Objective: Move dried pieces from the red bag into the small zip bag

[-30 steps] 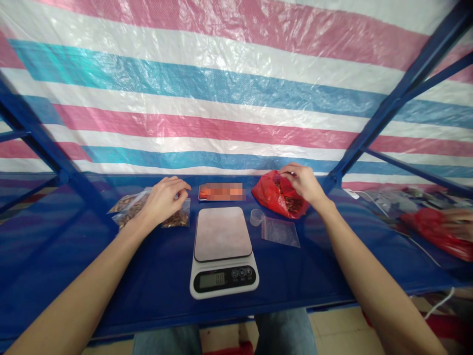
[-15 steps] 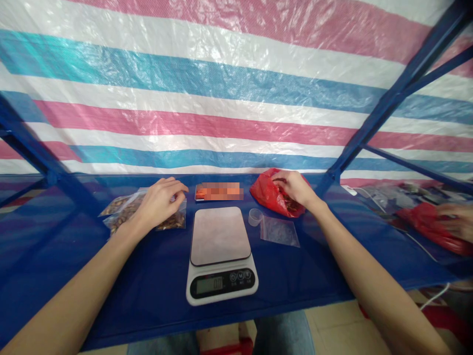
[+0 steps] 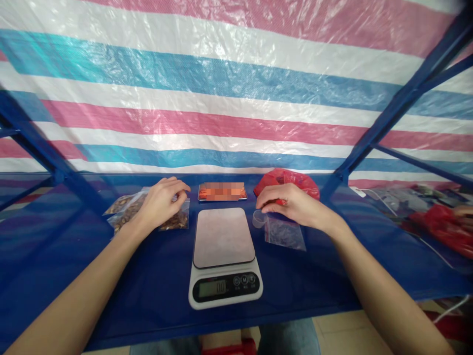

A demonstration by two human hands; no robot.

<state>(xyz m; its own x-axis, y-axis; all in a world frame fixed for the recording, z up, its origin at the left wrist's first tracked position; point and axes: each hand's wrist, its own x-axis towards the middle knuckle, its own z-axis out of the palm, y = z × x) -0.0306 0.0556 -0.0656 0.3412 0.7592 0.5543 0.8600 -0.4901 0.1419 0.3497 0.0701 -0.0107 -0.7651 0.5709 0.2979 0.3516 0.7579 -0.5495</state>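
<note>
Since the earlier frame, the right hand [image 3: 286, 201] has moved from the red bag [image 3: 306, 185] to the clear cup [image 3: 259, 221], just below its fingertips; whether they pinch anything, I cannot tell; the left hand [image 3: 163, 197], loosely curled and released, rests over filled bags [image 3: 179, 220]; this seems a reach for the cup, calling for light, steady fingers at its rim.

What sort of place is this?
Probably a makeshift weighing bench, judging by the digital scale, the filled zip bags and the striped plastic sheeting behind the blue table.
</note>
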